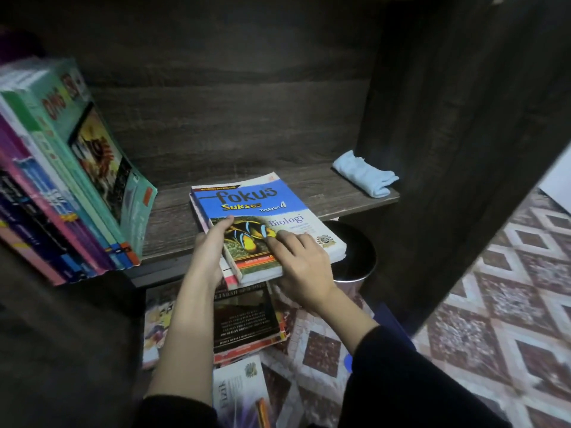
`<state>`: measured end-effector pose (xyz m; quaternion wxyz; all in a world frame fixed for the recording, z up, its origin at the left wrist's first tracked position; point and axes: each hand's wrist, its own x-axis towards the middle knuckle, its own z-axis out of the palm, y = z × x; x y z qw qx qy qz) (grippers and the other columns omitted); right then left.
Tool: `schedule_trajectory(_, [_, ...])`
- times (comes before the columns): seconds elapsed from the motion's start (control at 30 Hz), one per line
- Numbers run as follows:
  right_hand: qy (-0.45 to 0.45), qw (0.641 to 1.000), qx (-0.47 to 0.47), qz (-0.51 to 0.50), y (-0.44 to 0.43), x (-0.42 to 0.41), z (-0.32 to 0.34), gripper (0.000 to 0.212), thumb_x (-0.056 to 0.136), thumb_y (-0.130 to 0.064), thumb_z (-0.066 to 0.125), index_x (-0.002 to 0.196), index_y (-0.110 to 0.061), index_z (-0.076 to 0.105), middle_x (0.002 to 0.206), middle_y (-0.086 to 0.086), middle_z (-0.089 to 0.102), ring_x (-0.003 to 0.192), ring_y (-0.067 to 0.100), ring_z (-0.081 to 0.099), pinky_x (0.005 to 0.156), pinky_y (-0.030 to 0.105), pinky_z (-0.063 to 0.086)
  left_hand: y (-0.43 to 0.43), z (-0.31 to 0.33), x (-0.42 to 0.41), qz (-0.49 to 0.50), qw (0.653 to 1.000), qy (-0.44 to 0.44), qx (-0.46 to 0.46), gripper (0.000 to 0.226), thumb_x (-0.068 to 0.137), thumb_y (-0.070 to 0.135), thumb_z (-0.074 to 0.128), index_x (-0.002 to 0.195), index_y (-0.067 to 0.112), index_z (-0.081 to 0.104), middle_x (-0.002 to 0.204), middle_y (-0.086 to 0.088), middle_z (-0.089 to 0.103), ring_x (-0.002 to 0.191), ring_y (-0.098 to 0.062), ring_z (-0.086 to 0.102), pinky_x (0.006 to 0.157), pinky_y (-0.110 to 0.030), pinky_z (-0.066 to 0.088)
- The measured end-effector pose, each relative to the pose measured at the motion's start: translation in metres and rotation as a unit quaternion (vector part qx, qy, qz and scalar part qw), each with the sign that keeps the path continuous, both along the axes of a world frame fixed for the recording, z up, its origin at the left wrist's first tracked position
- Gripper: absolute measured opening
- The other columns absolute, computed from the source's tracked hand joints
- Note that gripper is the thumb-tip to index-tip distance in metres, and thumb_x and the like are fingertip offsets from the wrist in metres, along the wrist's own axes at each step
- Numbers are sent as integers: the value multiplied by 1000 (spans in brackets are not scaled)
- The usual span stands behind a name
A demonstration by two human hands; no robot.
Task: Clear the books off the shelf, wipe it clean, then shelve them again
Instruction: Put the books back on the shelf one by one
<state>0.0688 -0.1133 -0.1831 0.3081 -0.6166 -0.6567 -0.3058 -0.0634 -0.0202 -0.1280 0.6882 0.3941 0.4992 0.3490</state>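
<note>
Two hands on a small stack (198, 215) of books, single head view. On top is the blue "Fokus Sukses Tingkatan 4 Biologi" book (265, 211) with a clownfish cover; thinner pink and white books sit under it.

Stack sits mid-shelf: far end over the dark wood shelf (309, 188), near end overhangs the front edge.

Left hand (208, 251) clamps the stack's left edge, thumb on the cover, fingers wrapped underneath. Right hand (304, 264) lies on the cover, fingers extended and slightly spread, index tip on the fish picture.

Leaning row of books (77, 180) fills the shelf's left end, tilted left. Light blue cloth (364, 176) lies bunched at the right end, against the side panel, well apart from the stack.

More books (244, 319) are piled on the patterned floor (509, 304) below. Black round container (358, 251) is under the shelf, right of them.
</note>
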Motion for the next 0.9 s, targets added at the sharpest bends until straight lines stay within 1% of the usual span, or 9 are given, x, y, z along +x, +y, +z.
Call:
schedule_trajectory(0.13, [-10, 999, 45, 3, -2, 8, 20, 49, 54, -11, 84, 102, -11, 73, 102, 6, 70, 64, 24, 59, 51, 29, 45, 0, 22, 9, 35, 998, 13, 59, 28, 85, 20, 65, 109, 8, 60, 88, -12, 71, 69, -24, 69, 59, -32, 57])
schedule_trajectory(0.23, [16, 997, 70, 13, 2, 8, 31, 51, 56, -7, 82, 106, -11, 71, 105, 6, 70, 65, 25, 60, 45, 28, 49, 1, 45, 12, 36, 994, 35, 94, 21, 83, 18, 65, 101, 7, 63, 92, -15, 72, 76, -27, 70, 75, -39, 58])
schedule_trajectory(0.33, [53, 993, 107, 11, 9, 4, 48, 51, 56, -2, 70, 106, -9, 70, 105, 9, 70, 66, 27, 62, 51, 29, 51, 10, 72, 15, 32, 986, 73, 146, 22, 79, 22, 68, 94, 7, 66, 87, -12, 72, 73, -24, 70, 75, -36, 57])
schedule_trajectory(0.5, [165, 971, 174, 6, 23, -1, 75, 43, 67, -4, 65, 109, -7, 70, 108, 11, 71, 71, 27, 65, 58, 30, 52, 27, 126, 25, 21, 951, 190, 243, 76, 48, 52, 65, 109, 7, 65, 104, -10, 70, 94, -26, 67, 90, -39, 53])
schedule_trajectory(0.6, [273, 944, 185, 18, 27, -4, 85, 46, 67, -6, 73, 113, -9, 69, 108, 5, 71, 76, 25, 66, 67, 37, 54, 30, 150, 38, -9, 922, 237, 307, 79, 58, 56, 64, 118, 5, 61, 116, -13, 65, 105, -27, 62, 94, -38, 49])
schedule_trajectory(0.73, [475, 861, 178, 16, 23, -8, 87, 39, 71, -12, 75, 109, -18, 69, 91, -1, 72, 81, 21, 67, 72, 47, 55, 28, 159, 63, -37, 897, 274, 346, 75, 73, 64, 57, 121, 5, 58, 118, -15, 63, 105, -30, 62, 91, -39, 51])
schedule_trajectory(0.8, [587, 793, 164, 16, 22, -5, 85, 26, 68, -22, 79, 92, -21, 70, 81, -1, 70, 79, 19, 66, 71, 49, 55, 27, 150, 65, -81, 922, 218, 310, 63, 78, 68, 46, 105, 14, 61, 104, -15, 67, 87, -32, 69, 78, -43, 57])
schedule_trajectory(0.87, [671, 722, 168, 29, 21, 1, 84, 19, 66, -28, 80, 78, -24, 66, 80, -1, 70, 81, 21, 68, 72, 50, 56, 32, 127, 60, -84, 928, 217, 291, 45, 87, 61, 40, 91, 19, 56, 100, -12, 66, 81, -30, 70, 80, -45, 56])
schedule_trajectory(0.9, [705, 687, 172, 35, 22, 3, 84, 19, 67, -24, 81, 78, -25, 66, 83, 0, 71, 83, 21, 69, 74, 50, 57, 37, 114, 55, -69, 924, 241, 289, 37, 90, 55, 39, 94, 22, 54, 103, -11, 64, 83, -30, 69, 83, -44, 55])
